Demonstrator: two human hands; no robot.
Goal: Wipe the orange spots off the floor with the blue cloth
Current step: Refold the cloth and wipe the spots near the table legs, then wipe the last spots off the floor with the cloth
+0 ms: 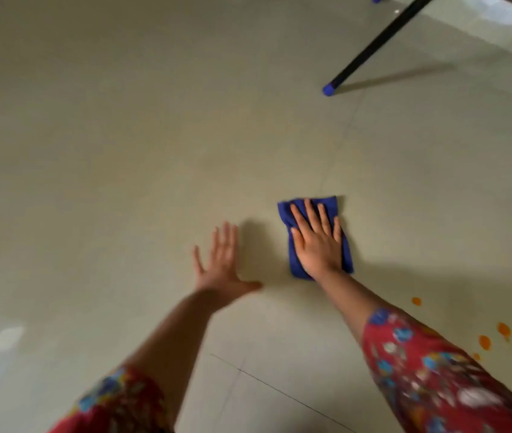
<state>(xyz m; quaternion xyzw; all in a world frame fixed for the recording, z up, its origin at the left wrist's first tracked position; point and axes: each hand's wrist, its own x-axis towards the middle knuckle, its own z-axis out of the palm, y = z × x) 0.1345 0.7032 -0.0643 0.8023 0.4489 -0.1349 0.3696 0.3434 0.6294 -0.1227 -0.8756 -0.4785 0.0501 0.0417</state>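
Pressing blue cloth [286, 211] to floor [123, 151] under flat right hand [317, 242]; left hand [220, 264] spread, empty, apart. Noting orange spots [484, 342] unwiped near right; likely dragging cloth there next.

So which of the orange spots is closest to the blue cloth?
The lone orange spot beside the right forearm. The other spots cluster farther toward the lower right, away from the blue cloth under the right hand.
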